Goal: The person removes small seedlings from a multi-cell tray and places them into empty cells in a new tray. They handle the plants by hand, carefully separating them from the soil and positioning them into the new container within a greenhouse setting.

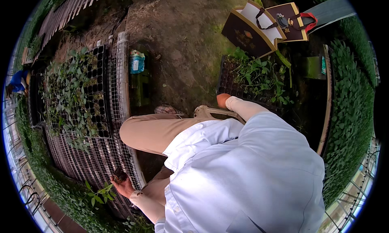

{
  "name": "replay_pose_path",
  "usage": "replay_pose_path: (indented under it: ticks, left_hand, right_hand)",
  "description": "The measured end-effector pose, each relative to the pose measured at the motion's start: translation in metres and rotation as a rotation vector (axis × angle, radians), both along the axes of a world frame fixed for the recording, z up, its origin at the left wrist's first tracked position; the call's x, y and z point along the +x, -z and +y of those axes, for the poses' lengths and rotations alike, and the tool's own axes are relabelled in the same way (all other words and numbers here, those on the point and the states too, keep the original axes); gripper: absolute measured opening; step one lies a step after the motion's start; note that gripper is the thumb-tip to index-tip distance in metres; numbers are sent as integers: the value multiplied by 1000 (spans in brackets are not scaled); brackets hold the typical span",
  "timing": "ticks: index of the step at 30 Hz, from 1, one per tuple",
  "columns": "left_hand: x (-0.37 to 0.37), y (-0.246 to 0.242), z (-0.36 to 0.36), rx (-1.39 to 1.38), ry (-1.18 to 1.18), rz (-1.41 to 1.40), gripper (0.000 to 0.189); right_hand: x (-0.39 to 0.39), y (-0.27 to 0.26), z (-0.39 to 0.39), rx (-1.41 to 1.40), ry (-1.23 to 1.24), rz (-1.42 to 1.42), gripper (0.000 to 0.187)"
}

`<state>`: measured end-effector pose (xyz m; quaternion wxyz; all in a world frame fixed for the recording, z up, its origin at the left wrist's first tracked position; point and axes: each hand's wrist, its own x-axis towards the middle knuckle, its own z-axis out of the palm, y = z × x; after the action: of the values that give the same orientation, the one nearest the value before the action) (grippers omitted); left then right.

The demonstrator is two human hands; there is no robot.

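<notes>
Over the wire-mesh bench, my left hand holds a seedling by its dark root plug. The seedling's green leaves hang out past my fingers to the left. My right hand is at the near corner of a black cell tray on the floor; its fingers are hidden, so whether it grips the tray's edge I cannot tell. Uprooted-looking green seedlings lie heaped across that tray. On the bench, another black cell tray has leafy seedlings over much of it and bare cells along its right side.
Two dark paper bags stand behind the floor tray. A blue packet rests on a green stool-like block beside the bench rail. Dense plants line the right side. A person in blue is at the far left.
</notes>
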<state>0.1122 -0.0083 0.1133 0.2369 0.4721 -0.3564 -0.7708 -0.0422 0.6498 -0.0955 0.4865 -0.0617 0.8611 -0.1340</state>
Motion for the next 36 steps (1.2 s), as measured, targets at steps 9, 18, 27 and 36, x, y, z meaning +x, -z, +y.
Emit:
replay_pose_path:
  ticks: [9, 18, 27, 36]
  left_hand:
    - [-2, -22, 49, 36, -121, -17, 29]
    - [-5, -23, 60, -148, -49, 72, 35]
    - [17, -21, 66, -109, -105, 244, 20]
    - [46, -12, 62, -118, -162, 191, 19]
  right_hand:
    - [0, 38, -1, 12, 141, 22, 28]
    - [-42, 66, -16, -34, 115, 149, 27]
    - [-74, 64, -41, -105, 1, 162, 32]
    - [-108, 4, -146, -569, 634, -109, 28]
